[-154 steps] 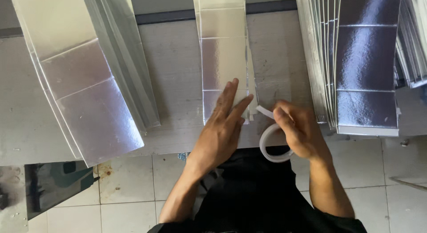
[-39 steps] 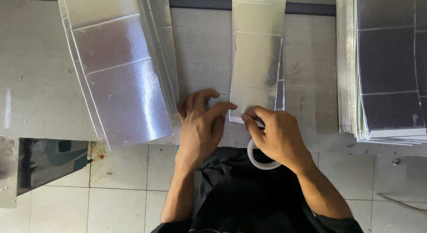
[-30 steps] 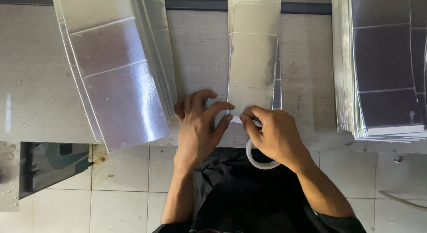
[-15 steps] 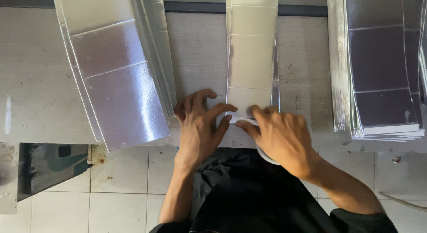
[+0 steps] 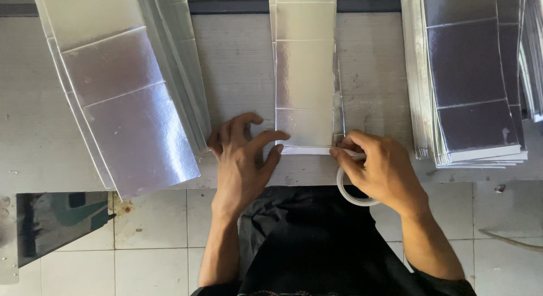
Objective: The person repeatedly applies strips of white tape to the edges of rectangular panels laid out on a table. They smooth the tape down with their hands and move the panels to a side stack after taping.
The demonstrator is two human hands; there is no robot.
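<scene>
Head view, looking straight down on a grey worktable (image 5: 237,75). Left hand (image 5: 240,160) flat at the near edge, fingers spread, index and thumb tips pinning the lower left corner of a long silver foil strip (image 5: 305,75) running toward twelve o'clock. White tape (image 5: 305,150) lying along the strip's near edge, between both hands. Right hand (image 5: 384,171) at three o'clock of the left, thumb and forefinger pinched together on the tape end, remaining fingers curled through a white tape roll (image 5: 353,194) hanging off the table edge. Big silver sheet stack (image 5: 124,104) fanned at ten o'clock, darker silver stack (image 5: 469,87) at two o'clock. Black clothing (image 5: 317,239) at six o'clock, pale floor tiles (image 5: 153,234) below, dark offcut (image 5: 56,219) at eight o'clock.
</scene>
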